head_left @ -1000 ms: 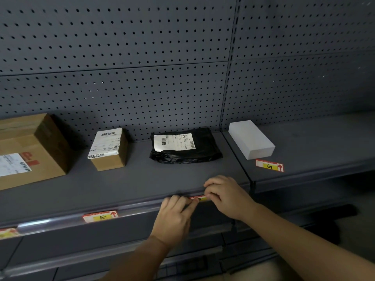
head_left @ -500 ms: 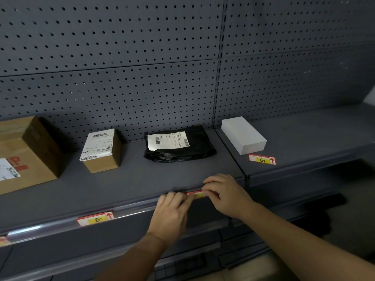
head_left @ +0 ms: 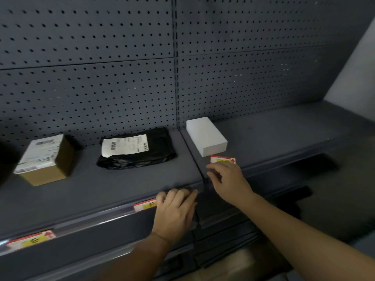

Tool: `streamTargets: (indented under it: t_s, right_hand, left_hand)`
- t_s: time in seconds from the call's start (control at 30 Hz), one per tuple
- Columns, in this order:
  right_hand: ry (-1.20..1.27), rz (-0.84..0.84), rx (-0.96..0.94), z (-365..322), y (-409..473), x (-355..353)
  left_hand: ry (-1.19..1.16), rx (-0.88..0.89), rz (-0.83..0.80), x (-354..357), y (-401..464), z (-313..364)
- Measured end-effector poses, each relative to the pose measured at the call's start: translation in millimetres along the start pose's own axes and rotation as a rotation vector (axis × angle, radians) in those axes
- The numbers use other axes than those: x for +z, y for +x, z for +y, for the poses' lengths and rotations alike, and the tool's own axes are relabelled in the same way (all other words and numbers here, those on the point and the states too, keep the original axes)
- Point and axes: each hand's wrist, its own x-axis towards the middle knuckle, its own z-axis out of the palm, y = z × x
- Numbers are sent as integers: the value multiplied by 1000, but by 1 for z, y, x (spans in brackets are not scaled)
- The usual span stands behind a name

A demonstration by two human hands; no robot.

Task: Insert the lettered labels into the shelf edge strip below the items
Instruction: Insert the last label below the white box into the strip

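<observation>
Fingers (head_left: 178, 194) of the left hand (head_left: 175, 213) lie pressed together and curled over the near lip of the grey shelf (head_left: 113, 185), their tips on its top edge and the palm covering the right end of the F label (head_left: 144, 205), which sits in the shelf edge strip (head_left: 97, 220); whether they pinch anything cannot be told. To the right, the right hand (head_left: 227, 179) reaches onto the neighbouring shelf section (head_left: 284, 136), its fingers (head_left: 213, 169) loosely spread and bent, resting just at the near edge of a loose label (head_left: 222, 159) that lies flat on the shelf top; blur hides whether they grip it. That red, white and yellow label lies just in front of the white box (head_left: 206, 135). Far to the left, low in the strip, the E label (head_left: 32, 239) is already seated. On the left shelf section, a black mailer bag (head_left: 138, 151) with a white shipping sticker lies above the F label, and a small cardboard box (head_left: 45, 159) stands further left, above and to the right of the E label. Grey pegboard (head_left: 91, 67) forms the far wall behind everything.
</observation>
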Motion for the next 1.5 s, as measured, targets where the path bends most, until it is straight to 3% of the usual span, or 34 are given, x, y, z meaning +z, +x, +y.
streamTargets:
  t_s: [0.2,0.57,0.77,1.03,1.23,1.5]
  right_hand:
    - [-51,11,200,47,9,-39]
    - [-161,-227,517,64,46,-44]
    - [-369,-428,548,62,67,-42]
    - [-470,-447,505,56,72,-40]
    - [-383,-386,503,62,71,-39]
    - [17,-320,504,70,54,-59]
  left_hand:
    - [-3,18,-27,45,35,36]
    - [147,63,-99,70,52,44]
    - [187,107,-71,75,53,44]
    - [208,193,-58,79,55,37]
    - [189,190,-37,80,56,39]
    - [159,179,-29,79,56,46]
